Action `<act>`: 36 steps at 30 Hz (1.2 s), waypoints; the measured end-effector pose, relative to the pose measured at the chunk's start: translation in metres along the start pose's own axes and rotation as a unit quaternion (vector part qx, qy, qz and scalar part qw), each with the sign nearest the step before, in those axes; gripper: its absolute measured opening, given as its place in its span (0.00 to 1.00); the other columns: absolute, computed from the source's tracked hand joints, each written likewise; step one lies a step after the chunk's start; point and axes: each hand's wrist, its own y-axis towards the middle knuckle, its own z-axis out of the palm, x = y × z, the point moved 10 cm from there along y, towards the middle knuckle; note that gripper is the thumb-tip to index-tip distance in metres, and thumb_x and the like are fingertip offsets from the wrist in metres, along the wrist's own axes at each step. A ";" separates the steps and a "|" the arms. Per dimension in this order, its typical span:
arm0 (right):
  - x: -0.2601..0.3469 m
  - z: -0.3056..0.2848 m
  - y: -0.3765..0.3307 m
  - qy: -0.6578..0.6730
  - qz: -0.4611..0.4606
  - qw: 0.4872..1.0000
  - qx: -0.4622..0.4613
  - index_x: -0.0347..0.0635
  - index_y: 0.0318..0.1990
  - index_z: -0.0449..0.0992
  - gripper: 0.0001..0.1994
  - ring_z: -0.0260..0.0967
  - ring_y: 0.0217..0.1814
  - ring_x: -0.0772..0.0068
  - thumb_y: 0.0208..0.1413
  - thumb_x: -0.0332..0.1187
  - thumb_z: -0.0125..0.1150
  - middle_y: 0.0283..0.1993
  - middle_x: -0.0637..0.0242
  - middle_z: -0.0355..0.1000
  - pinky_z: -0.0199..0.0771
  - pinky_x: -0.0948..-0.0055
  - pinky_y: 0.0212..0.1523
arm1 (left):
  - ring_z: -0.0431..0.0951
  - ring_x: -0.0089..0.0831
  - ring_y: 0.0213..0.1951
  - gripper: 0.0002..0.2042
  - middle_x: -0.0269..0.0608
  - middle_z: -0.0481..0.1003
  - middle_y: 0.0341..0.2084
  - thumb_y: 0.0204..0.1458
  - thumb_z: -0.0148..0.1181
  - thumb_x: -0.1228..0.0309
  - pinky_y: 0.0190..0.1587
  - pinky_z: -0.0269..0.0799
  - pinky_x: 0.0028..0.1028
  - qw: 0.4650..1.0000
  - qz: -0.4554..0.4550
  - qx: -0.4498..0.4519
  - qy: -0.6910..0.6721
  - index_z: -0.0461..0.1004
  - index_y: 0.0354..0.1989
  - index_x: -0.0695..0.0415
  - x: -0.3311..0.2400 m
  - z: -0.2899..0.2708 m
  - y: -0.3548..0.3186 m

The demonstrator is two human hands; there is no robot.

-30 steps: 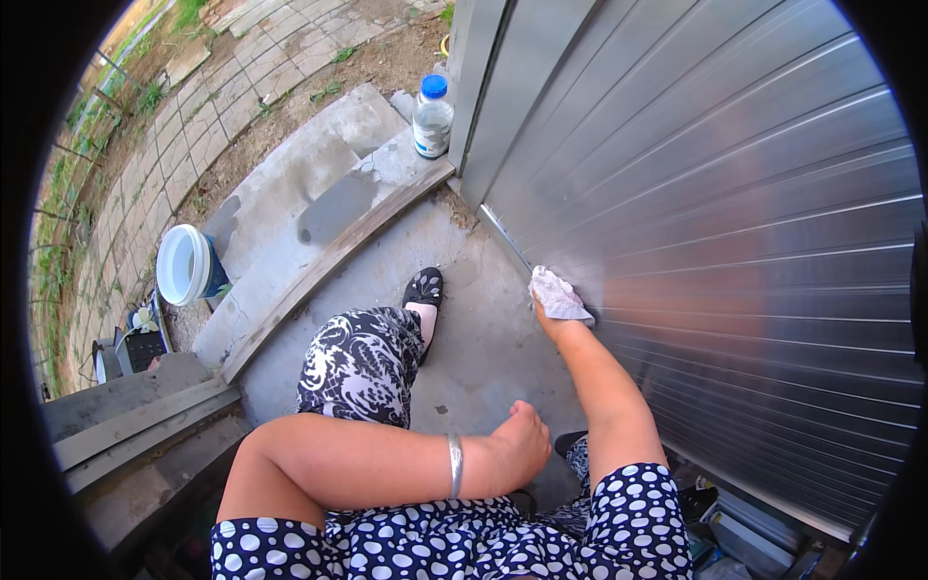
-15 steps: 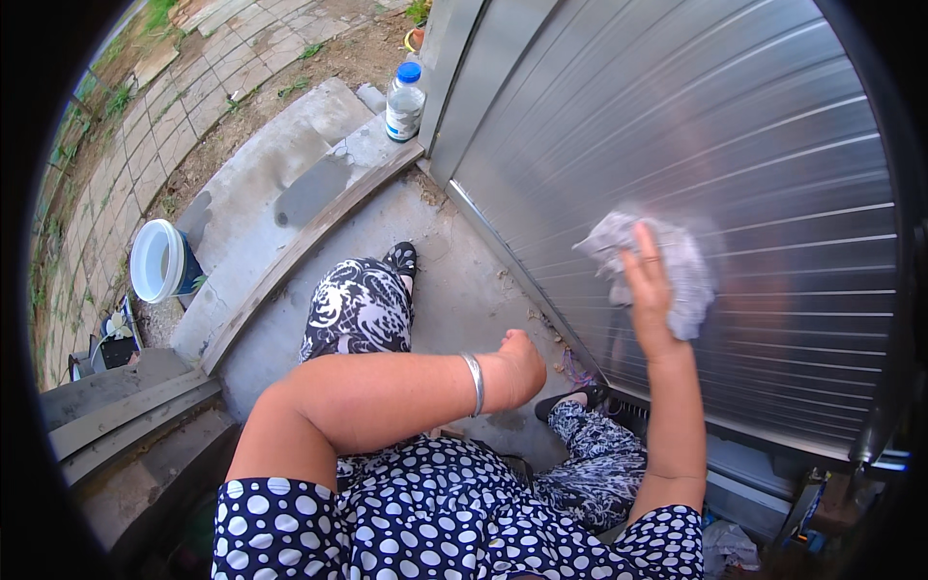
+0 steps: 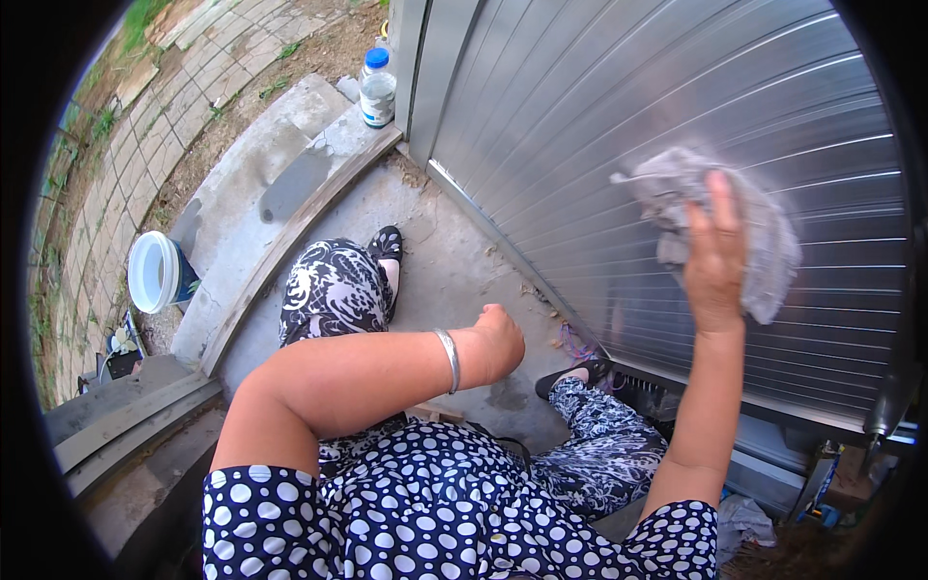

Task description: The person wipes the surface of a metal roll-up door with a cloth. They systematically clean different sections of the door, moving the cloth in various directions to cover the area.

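My right hand point(image 3: 715, 256) is raised and presses a crumpled grey cloth point(image 3: 764, 232) flat against a ribbed metal roller shutter point(image 3: 677, 106). Its fingers are spread over the cloth. My left hand point(image 3: 501, 340) is closed in a loose fist in front of my body, holding nothing, with a silver bangle point(image 3: 448, 358) on the wrist. The left forearm lies across my lap. I wear a dark dress with white dots.
A clear plastic bottle with a blue cap point(image 3: 377, 87) stands on the concrete step by the shutter's frame. A white bucket point(image 3: 155, 273) lies left on the paving. My black shoes point(image 3: 387, 242) rest on the concrete floor. Clutter sits at the lower right.
My right hand has risen with the cloth from the shutter's bottom edge, up and to the right along its surface. The left fist has stayed about where it was.
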 end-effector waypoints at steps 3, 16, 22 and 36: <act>0.042 0.062 -0.017 -0.020 -0.078 0.993 0.083 0.45 0.42 0.76 0.12 0.65 0.58 0.63 0.48 0.24 0.57 0.59 0.68 0.65 0.66 0.66 0.56 | 0.77 0.34 0.42 0.11 0.36 0.77 0.38 0.48 0.54 0.68 0.40 0.68 0.32 1.000 0.002 -0.004 0.012 0.76 0.40 0.52 -0.003 0.002 0.000; 0.111 0.326 -0.157 0.195 0.022 0.902 0.385 0.38 0.55 0.66 0.18 0.64 0.57 0.53 0.58 0.33 0.43 0.56 0.51 0.65 0.63 0.62 0.58 | 0.75 0.36 0.42 0.17 0.40 0.75 0.41 0.50 0.51 0.66 0.45 0.66 0.36 0.998 0.042 -0.039 0.023 0.71 0.47 0.57 -0.025 -0.011 -0.018; 0.110 0.374 -0.218 0.234 0.125 0.863 0.429 0.40 0.55 0.66 0.18 0.64 0.56 0.52 0.57 0.33 0.44 0.55 0.52 0.65 0.65 0.62 0.56 | 0.75 0.35 0.43 0.17 0.39 0.75 0.40 0.49 0.52 0.66 0.44 0.66 0.35 0.998 0.029 -0.038 0.036 0.71 0.48 0.57 -0.015 -0.016 -0.020; 0.014 0.069 -0.080 0.038 0.063 0.981 0.177 0.49 0.52 0.73 0.16 0.62 0.60 0.56 0.55 0.31 0.54 0.56 0.57 0.67 0.59 0.60 0.60 | 0.79 0.34 0.40 0.10 0.38 0.78 0.36 0.49 0.52 0.68 0.39 0.70 0.32 0.999 0.026 -0.042 0.011 0.77 0.39 0.53 -0.007 -0.004 -0.002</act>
